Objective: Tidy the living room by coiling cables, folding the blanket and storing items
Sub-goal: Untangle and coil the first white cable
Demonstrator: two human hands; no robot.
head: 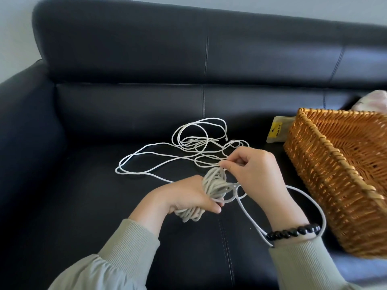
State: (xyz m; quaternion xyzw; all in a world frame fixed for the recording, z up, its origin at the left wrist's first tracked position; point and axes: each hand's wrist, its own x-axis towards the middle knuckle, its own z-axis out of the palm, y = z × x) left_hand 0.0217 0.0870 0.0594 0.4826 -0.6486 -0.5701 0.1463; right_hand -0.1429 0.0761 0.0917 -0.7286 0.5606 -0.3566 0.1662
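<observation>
A long white cable (150,160) lies in loose loops across the seat of the black leather sofa (104,206). My left hand (188,197) grips a coiled bundle of that cable (215,185), with several turns wound around the hand. Just above the bundle, my right hand (253,170) pinches a strand of the cable between thumb and fingers. Another loop of cable (314,197) curves around my right wrist, which wears a black bead bracelet.
A woven wicker basket (326,170) sits tilted on the sofa seat at the right. Behind its left corner lies a small packet with a yellow label (277,131). A pale pink fabric (374,101) shows at the far right edge.
</observation>
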